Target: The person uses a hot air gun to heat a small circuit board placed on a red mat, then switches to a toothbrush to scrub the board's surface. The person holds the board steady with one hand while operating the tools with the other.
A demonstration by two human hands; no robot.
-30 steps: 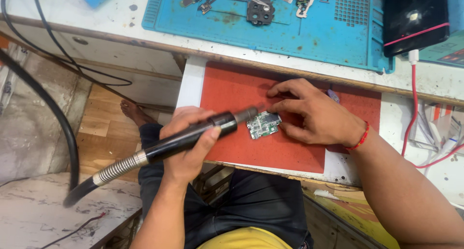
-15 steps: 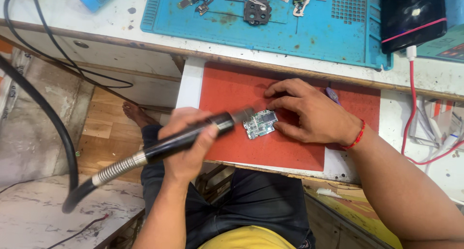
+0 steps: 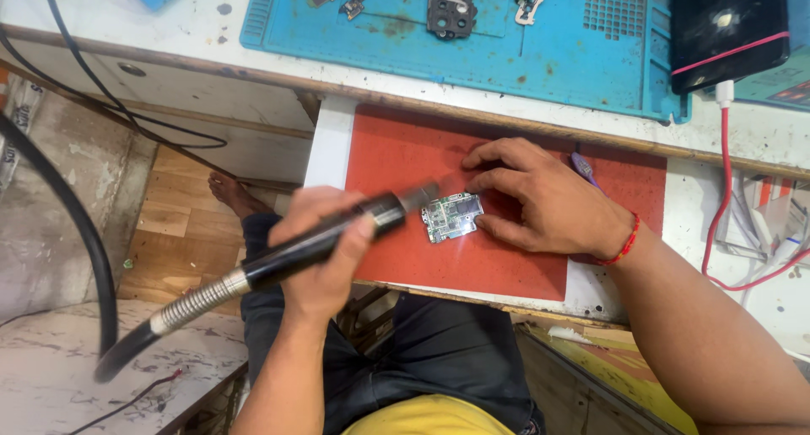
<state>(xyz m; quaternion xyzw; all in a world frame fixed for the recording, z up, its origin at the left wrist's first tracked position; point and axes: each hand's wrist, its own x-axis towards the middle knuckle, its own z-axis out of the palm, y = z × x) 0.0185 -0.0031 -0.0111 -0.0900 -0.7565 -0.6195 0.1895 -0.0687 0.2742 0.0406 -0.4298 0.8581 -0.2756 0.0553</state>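
Observation:
My left hand (image 3: 325,258) grips a black rotary tool handpiece (image 3: 337,232) with a flexible metal shaft and black hose trailing down to the left. Its tip points right at a small green circuit board (image 3: 451,216) lying on a red mat (image 3: 396,152). My right hand (image 3: 544,203), with a red cord on the wrist, rests on the mat and pins the board's right edge with its fingertips.
A blue work mat (image 3: 506,51) with several small metal phone parts lies on the bench behind. A black phone (image 3: 730,26) with a red band sits at the back right, a red cable (image 3: 726,190) below it. Black cables (image 3: 93,97) hang at the left.
The tool and both hands have held nearly the same place over the board; only slight shifts of the tool tip show.

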